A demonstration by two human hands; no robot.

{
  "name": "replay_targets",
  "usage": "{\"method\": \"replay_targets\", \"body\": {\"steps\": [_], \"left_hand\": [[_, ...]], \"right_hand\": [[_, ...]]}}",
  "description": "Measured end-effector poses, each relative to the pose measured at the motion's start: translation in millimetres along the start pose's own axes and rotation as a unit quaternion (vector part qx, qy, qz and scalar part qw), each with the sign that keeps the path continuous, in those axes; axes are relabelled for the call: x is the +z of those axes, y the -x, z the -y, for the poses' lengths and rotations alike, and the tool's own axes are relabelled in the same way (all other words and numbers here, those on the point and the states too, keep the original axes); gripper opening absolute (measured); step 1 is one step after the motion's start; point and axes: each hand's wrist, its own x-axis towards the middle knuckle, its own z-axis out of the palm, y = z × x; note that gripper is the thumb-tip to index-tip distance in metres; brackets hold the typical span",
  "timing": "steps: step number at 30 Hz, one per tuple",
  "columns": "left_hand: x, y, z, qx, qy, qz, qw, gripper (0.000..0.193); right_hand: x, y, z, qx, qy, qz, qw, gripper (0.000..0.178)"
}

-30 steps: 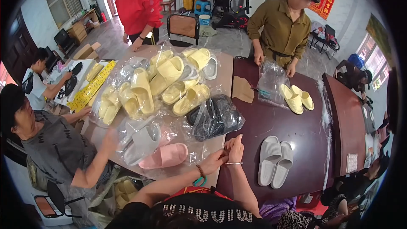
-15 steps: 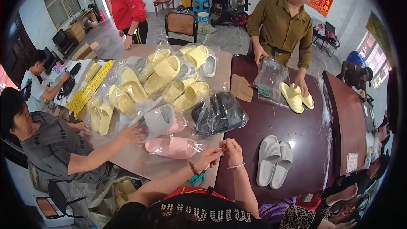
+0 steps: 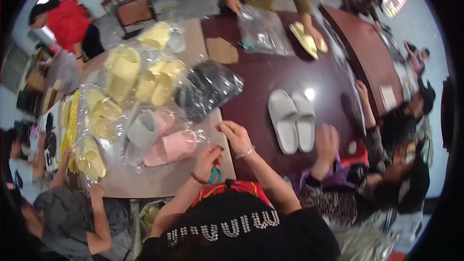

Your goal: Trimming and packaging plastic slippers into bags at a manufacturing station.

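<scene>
the person's left hand (image 3: 209, 159) hung over the tan table (image 3: 212, 137) by its near right corner, fingers curled and fingertips drawn together; whether they pinched anything could not be told. a teal scissor handle (image 3: 216, 176) showed just below that hand, beside the near edge, though how it was held was hidden. the right hand (image 3: 235, 137) stood apart from the left but near it, above the tan table's right edge, its fingers bent; whether they gripped something thin could not be told either.

just left of the left hand, toward the tan table's near edge, a pink slipper (image 3: 171, 148) lay in clear wrap, with a gray slipper (image 3: 141, 128) behind it. bagged black slippers (image 3: 208, 87) lay across the tan table's right edge onto the dark table (image 3: 246, 72). bagged yellow slippers (image 3: 123, 63) covered much of the tan table's far side. a bare gray pair (image 3: 292, 121) lay between the dark table's middle and its near edge. by the far right corner, a co-worker's hand (image 3: 315, 37) touched a yellow pair (image 3: 303, 40), and a clear bag (image 3: 263, 31) lay along the far edge.
</scene>
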Motion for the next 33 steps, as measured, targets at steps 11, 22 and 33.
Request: {"method": "replay_targets", "body": {"steps": [11,22,33], "left_hand": [[-52,10,62,0.165,-0.618,-0.001,0.769,0.024],[-27,0,77,0.137,-0.723,-0.093,0.671,0.043],[-90,70,50,-0.046,0.207,0.009,0.977,0.036]], "right_hand": [[-126,51,-20,0.111,-0.369,-0.263,0.885,0.017],[-80,36,-83,0.196,-0.092,-0.258,0.942,0.020],[-39,-2,-101,0.252,-0.252,-0.347,0.868,0.015]]}}
